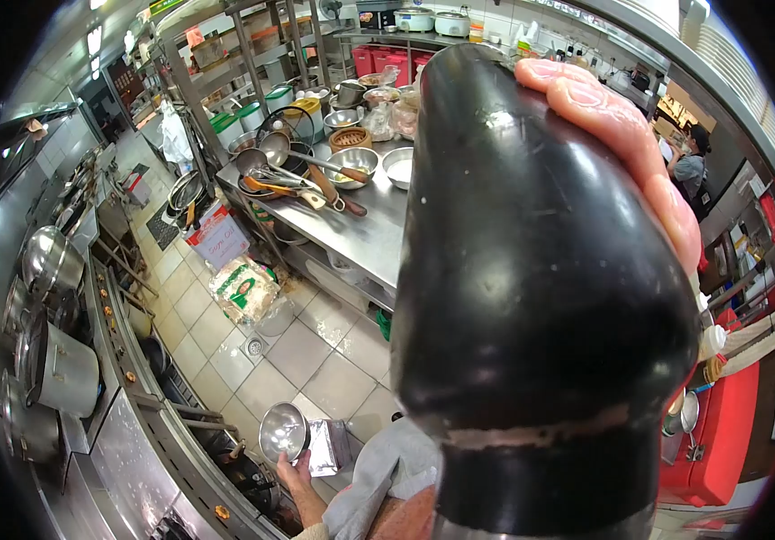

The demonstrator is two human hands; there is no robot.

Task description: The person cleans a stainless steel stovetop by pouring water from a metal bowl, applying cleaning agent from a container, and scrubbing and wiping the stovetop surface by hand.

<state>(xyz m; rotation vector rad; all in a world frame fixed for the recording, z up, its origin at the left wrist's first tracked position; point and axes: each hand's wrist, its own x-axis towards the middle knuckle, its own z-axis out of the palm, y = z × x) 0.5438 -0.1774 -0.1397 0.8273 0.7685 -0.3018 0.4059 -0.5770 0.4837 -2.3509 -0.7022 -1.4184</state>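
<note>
A large glossy black object (540,243), rounded with a narrower neck, fills the middle and right of the view, very close to the camera. My right hand (626,135) wraps round its upper right side, fingertips on the surface; the palm and thumb are hidden. At the bottom, my left hand (297,477) holds a small metal bowl (284,432) by its lower rim. Right beside that bowl is a silver foil-like packet (326,447); whether the hand touches it is unclear. Grey cloth (383,477) lies against my body.
A steel table (351,229) carries bowls, ladles and bags. Pots (63,369) stand along the stove at left. A plastic-wrapped package (245,290) and a labelled box (218,236) are on the tiled floor. A red container (720,432) is at right; a person (689,166) is farther back.
</note>
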